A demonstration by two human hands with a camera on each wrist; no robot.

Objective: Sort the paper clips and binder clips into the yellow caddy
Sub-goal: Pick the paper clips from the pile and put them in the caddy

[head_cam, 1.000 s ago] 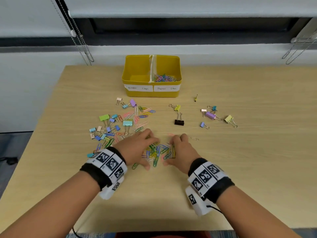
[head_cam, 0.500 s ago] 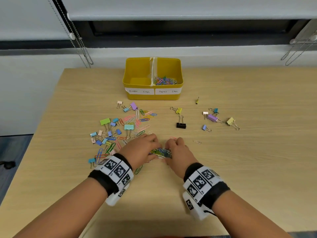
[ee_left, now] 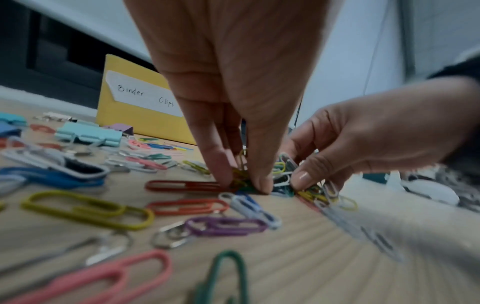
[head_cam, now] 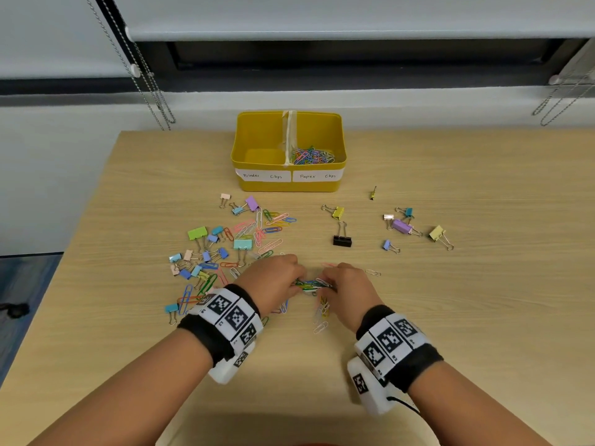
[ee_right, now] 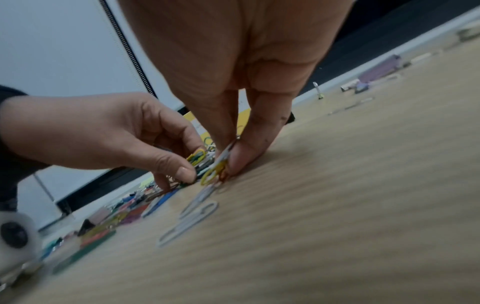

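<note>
Both hands meet over a small heap of coloured paper clips near the table's front. My left hand pinches the heap from the left with thumb and curled fingers; my right hand pinches it from the right. A few clips hang or lie below the right hand. The yellow caddy stands at the back; its right compartment, labelled Paper Clips, holds several paper clips, and its left compartment, labelled Binder Clips, shows nothing inside.
Loose paper clips and pastel binder clips spread left of the hands. A black binder clip lies in the middle, and more binder clips lie to the right. Blind cords hang behind the table.
The hands have drawn together, sweeping the spread paper clips into a tight heap between the fingertips and pinching it. A few clips trail off below the right hand.
</note>
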